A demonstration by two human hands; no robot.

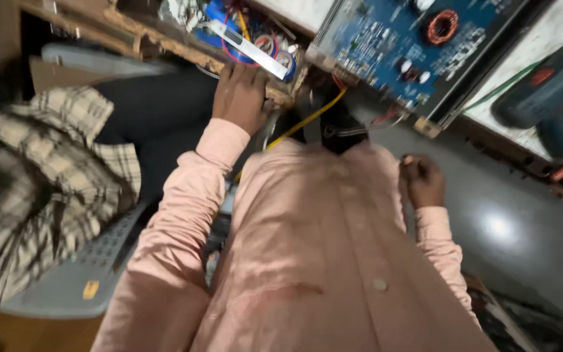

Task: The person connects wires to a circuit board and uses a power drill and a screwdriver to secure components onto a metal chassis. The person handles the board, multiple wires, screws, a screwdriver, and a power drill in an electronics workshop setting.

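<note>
My left hand (241, 95) reaches forward in a pink sleeve, and its fingers curl over the worn wooden bench edge (164, 44). Just past it lie a white flat strip (249, 44) and a tangle of red and blue wires (265, 45). My right hand (423, 180) hangs lower at my side, closed into a loose fist; I see nothing in it. A blue circuit board (392, 45) with a copper coil (441, 26) sits on the bench above it. A yellow wire (307, 117) drops from the board toward my chest.
Another person in a plaid shirt (40, 189) sits close on the left, beside a grey plastic seat (76, 277). A dark blue-green power drill (548, 98) lies on the bench at the right. Shiny grey floor (509, 228) lies below the bench.
</note>
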